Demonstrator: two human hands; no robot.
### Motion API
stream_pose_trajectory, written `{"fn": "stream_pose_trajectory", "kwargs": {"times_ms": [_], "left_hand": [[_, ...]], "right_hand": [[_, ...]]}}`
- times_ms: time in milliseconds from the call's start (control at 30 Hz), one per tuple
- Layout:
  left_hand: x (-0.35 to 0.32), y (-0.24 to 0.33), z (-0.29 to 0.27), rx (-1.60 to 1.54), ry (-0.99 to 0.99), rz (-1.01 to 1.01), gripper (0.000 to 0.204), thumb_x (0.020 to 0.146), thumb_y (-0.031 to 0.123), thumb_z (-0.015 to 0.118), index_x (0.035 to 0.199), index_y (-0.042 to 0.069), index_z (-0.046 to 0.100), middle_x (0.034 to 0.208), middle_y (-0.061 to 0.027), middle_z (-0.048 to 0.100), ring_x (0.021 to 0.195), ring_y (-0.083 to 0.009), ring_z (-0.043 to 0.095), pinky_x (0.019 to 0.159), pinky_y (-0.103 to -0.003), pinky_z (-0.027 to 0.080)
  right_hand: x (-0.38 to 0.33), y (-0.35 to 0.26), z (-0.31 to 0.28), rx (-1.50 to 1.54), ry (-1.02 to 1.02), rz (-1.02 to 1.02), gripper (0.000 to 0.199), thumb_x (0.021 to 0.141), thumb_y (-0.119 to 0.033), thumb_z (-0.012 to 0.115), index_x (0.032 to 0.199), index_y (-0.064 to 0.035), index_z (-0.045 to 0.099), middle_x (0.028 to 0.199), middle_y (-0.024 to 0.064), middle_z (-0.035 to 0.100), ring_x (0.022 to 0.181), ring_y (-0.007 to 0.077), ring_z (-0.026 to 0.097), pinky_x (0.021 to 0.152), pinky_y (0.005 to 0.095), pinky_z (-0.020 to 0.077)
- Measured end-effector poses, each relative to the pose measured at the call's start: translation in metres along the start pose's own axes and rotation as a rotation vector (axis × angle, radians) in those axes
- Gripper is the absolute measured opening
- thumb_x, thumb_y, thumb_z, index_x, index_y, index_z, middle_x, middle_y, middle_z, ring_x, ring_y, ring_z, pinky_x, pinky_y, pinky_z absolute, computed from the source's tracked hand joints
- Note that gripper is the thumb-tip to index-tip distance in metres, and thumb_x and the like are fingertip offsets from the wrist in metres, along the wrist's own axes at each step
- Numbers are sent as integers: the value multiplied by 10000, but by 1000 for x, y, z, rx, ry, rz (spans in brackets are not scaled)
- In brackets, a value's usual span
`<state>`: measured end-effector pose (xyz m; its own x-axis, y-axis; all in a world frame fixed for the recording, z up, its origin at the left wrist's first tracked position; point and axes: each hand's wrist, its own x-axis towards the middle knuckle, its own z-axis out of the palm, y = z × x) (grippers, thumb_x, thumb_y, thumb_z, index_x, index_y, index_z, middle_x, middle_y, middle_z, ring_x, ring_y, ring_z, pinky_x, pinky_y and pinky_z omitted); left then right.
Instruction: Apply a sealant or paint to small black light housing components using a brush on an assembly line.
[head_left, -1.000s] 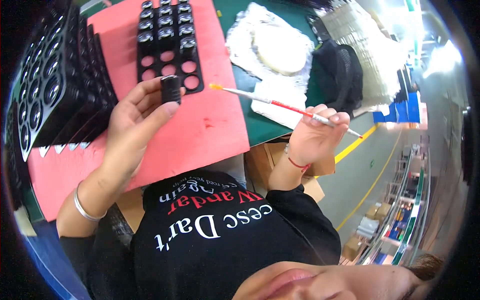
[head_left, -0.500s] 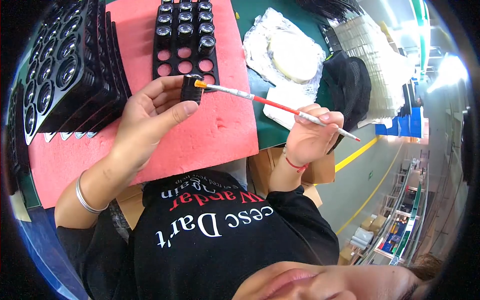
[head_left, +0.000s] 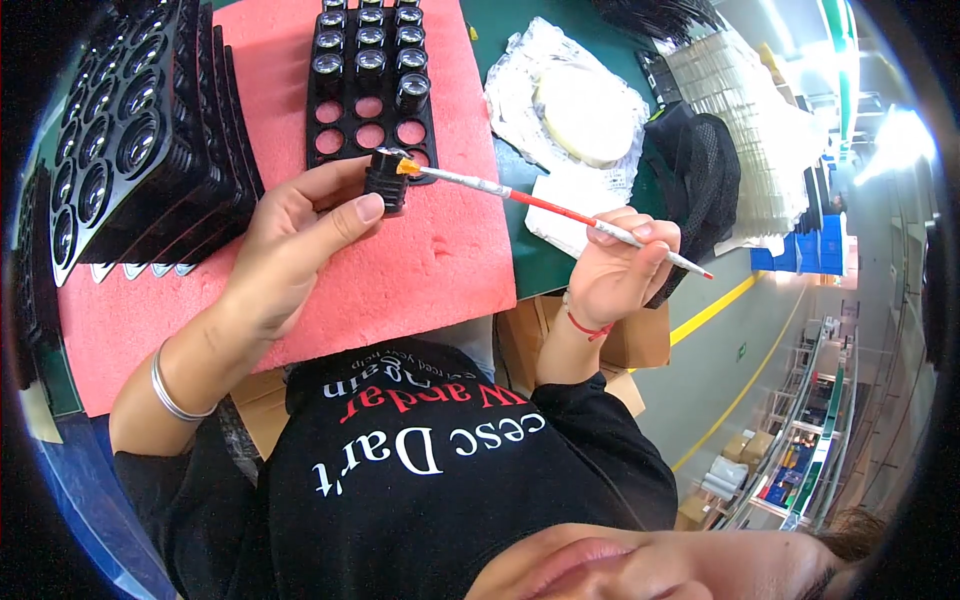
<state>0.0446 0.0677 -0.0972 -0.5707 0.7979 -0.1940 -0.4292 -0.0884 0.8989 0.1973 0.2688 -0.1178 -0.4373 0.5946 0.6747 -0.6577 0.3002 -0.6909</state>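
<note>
My left hand (head_left: 285,240) pinches a ribbed black lens barrel (head_left: 386,190) between thumb and fingers, a little above the pink foam sheet (head_left: 430,270). In my right hand (head_left: 622,275) is a slim paintbrush (head_left: 550,207) with a red and silver-white handle, gripped near its far end like a pen. Its orange bristles touch the barrel's side near the top. Beyond the barrel, a black tray (head_left: 349,121) with round holes lies on the foam. Several glass-topped lens barrels (head_left: 370,62) stand in its far rows, while the nearer holes show pink foam.
At the left, a tall stack of black trays (head_left: 215,190) filled with lenses rises beside my left forearm. On the green table (head_left: 540,270) to the right lie a round cream disc (head_left: 590,115) on crumpled white wrapping and a black mesh item (head_left: 710,180). A cardboard box (head_left: 640,340) sits below the table edge.
The lens barrel has tilted and turned slightly in my left fingers. My right hand has shifted a little to the left with the brush, whose tip stays against the barrel.
</note>
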Motion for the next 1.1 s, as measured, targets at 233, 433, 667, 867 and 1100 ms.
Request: {"fn": "stream_pose_trajectory", "kwargs": {"times_ms": [233,433,667,867,1100], "left_hand": [[0,0,-1,-19,-20,-29,350,802,118,530,1129,9,465,999,-86,571,913,-132,545,773,-215,419],[-1,2,2,49,-11,7,345,780,92,535,1106,9,459,1025,-87,557,929,-143,534,811,-241,411],[-39,40,27,595,-233,341,331,604,30,647,892,10,483,860,-73,559,780,-119,544,781,-260,422],[-62,107,20,1236,16,1035,328,570,9,683,852,-6,518,769,-85,511,631,-144,460,569,-238,356],[-28,176,-95,1348,690,728,350,757,193,608,1056,32,526,826,11,520,725,-61,441,683,-192,367]], "right_hand": [[0,1,0,-1,14,-22,224,887,-260,386,814,-50,410,642,75,497,543,150,428,513,253,339],[-2,4,-2,-134,102,-119,236,888,-270,384,825,-47,428,660,81,507,564,154,454,512,250,342],[-6,1,3,-153,220,-96,241,890,-280,372,835,-49,417,773,31,482,624,146,430,556,250,351],[-8,-1,0,-167,270,-116,250,887,-280,382,819,-43,425,741,47,479,613,128,427,550,233,355],[-8,-1,8,-117,261,-120,240,892,-244,367,800,-31,429,703,60,481,574,139,448,537,241,373]]}}
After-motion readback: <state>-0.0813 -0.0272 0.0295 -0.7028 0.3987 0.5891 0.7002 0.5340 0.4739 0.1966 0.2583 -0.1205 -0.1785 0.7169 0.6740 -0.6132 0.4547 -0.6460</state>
